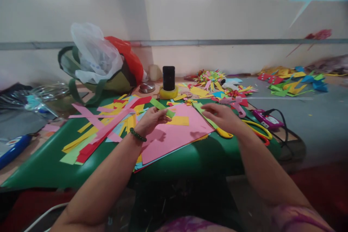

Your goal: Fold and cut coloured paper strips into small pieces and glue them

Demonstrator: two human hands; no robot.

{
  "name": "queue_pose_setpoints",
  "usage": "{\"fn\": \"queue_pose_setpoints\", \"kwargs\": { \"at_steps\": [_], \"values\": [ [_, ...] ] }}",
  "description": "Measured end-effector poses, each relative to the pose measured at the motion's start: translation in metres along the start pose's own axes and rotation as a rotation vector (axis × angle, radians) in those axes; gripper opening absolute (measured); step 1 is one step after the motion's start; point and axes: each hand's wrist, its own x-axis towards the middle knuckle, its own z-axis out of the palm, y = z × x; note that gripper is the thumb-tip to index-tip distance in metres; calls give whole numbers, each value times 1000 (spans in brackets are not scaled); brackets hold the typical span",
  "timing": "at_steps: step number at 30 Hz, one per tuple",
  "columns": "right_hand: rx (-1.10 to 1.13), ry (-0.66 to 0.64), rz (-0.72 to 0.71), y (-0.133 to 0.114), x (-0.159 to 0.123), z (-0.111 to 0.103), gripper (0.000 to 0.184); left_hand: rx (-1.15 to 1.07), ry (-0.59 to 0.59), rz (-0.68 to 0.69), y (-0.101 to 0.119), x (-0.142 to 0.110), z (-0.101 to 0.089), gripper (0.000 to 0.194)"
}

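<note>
My left hand [152,119], with a dark beaded bracelet at the wrist, pinches a green paper strip [169,113] between thumb and fingers. Beneath it lies a stack of coloured sheets, a pink sheet [179,136] on top, with a yellow paper piece [179,120] on that. My right hand [224,116] hovers over the stack's right edge, fingers loosely bent, with nothing visible in them. Close under its fingers runs a long light-green strip [208,116], and a yellow handle-like piece [224,133] pokes out below. What that piece belongs to is partly hidden.
Loose paper strips [100,130] pile up at left on the green cover [217,159]. A phone [169,78] stands on a yellow tape roll [168,93]. Behind are a bag [108,79] and paper pompoms [210,78]. At right lie a pink glue gun [236,105] and a purple power strip [268,119].
</note>
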Motion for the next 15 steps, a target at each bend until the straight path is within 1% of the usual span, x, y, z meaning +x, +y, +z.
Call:
{"fn": "queue_pose_setpoints", "kwargs": {
  "at_steps": [2,3,4,6,7,9,11,13,15],
  "values": [
    [-363,43,88,30,-29,-25,25,1,-46,-14,1,-1,0,24],
    [-523,39,151,45,-44,-36,27,2,-69,-23,1,-1,1,25],
    [-653,21,216,60,-58,-44,29,0,-91,-32,1,-1,1,26],
    [-806,-28,352,83,-79,-55,35,-1,-127,-48,0,-1,3,25],
    [-842,-59,392,89,-86,-58,37,5,-147,-54,0,-1,3,23],
    [-865,-107,431,94,-91,-61,40,24,-178,-60,-1,-1,2,20],
    [-854,-128,468,90,-85,-64,42,33,-173,-60,-1,0,1,19],
    [-805,-132,538,85,-76,-68,48,14,-140,-64,-1,-1,0,17],
    [-743,-103,582,81,-70,-72,51,-15,-118,-76,0,-2,0,13]
  ]
}}
